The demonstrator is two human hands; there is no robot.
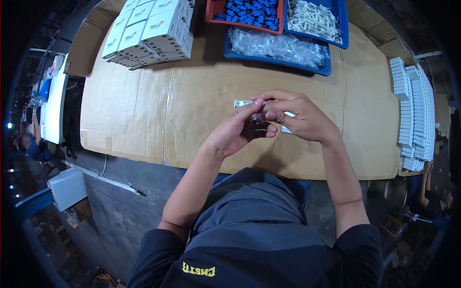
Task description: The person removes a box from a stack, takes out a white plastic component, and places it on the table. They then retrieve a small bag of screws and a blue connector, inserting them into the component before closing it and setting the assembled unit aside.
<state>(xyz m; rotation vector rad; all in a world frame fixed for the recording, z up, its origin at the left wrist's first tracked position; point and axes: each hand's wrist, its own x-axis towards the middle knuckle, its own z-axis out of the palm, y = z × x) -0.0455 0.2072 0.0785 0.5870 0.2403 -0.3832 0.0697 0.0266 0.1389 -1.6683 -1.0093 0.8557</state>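
Right hand (pixel 303 114) over cardboard (pixel 129 115) (grey floor (pixel 126 211))

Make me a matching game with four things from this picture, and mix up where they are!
Things:
1. Small blue plastic pieces
2. Pile of clear plastic bags
3. Stack of white cardboard boxes with red marks
4. Small see-through, plastic-looking item

Places:
A. In the nearer blue plastic tray
B. Between the left hand and right hand
C. In the red plastic tray
D. On the far-left part of the brown cardboard tabletop

Pairs: 1-C, 2-A, 3-D, 4-B
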